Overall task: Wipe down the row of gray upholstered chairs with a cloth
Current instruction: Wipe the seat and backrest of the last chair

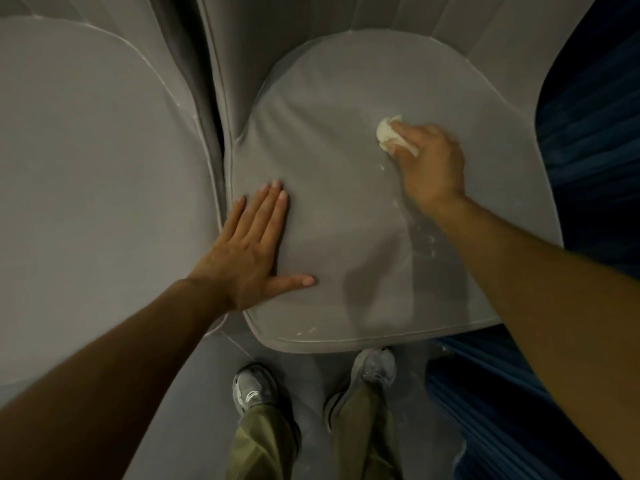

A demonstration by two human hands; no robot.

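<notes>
We have the cloth (389,135), a small white wad, bunched under the curled fingers of our right hand (429,164), which grips it and presses it onto the gray chair seat (339,209). Our left hand (249,247) lies flat on the same seat, fingers straight and thumb spread. It holds nothing and sits well apart from the right.

We judge this to be a mid-seat wipe. Pale flecks (424,237) trail from the right wrist back along the forearm, and a few more sit by the front piping (311,330), nearer us than either hand. We would do well to brace the fabric taut with the left palm. Then we draw the wad toward us in overlapping strokes, so the crumbs go off the front edge and not into a seam.

The bare stretch between our hands gives the freest run. Just left of the left hand, a dark gap (218,140) parts this seat from the neighbouring chair (86,168), and crumbs could lodge there. Right of the right hand, dark blue pleated fabric (588,150) crowds the seat's rim. Beyond the right fingers the seat curves up into the backrest (398,15).
</notes>
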